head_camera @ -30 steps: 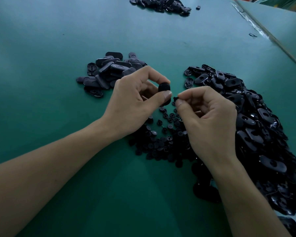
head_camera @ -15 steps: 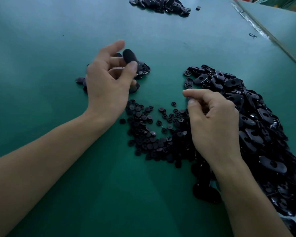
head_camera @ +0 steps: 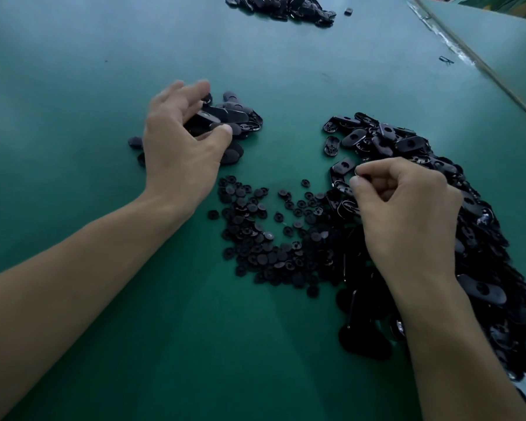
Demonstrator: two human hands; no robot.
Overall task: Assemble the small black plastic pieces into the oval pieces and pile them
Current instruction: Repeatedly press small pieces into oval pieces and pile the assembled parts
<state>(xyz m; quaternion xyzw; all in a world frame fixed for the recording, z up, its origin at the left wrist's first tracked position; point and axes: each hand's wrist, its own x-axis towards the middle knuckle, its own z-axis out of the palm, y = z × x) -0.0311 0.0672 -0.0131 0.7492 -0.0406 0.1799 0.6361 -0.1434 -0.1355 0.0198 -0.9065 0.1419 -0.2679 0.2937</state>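
Note:
My left hand [head_camera: 179, 141] hovers with spread, relaxed fingers over the small pile of finished oval pieces [head_camera: 239, 117] and holds nothing. My right hand [head_camera: 407, 208] is curled, thumb and forefinger tips together at the near edge of the big heap of loose oval pieces [head_camera: 486, 238]. Those fingertips lie right beside one oval piece [head_camera: 342, 166]; whether they pinch it is unclear. A heap of small round black pieces [head_camera: 271, 241] lies between my hands.
All of this lies on a green table [head_camera: 73, 86]. Another pile of black parts [head_camera: 280, 6] sits at the far edge, with one stray piece [head_camera: 349, 10] beside it. A raised seam [head_camera: 468, 56] runs along the right side, with a small clip [head_camera: 445, 59] near it.
My left hand carried the assembled oval piece left to the small pile and let it go, its fingers now spread. My right hand moved right, onto the edge of the loose oval heap.

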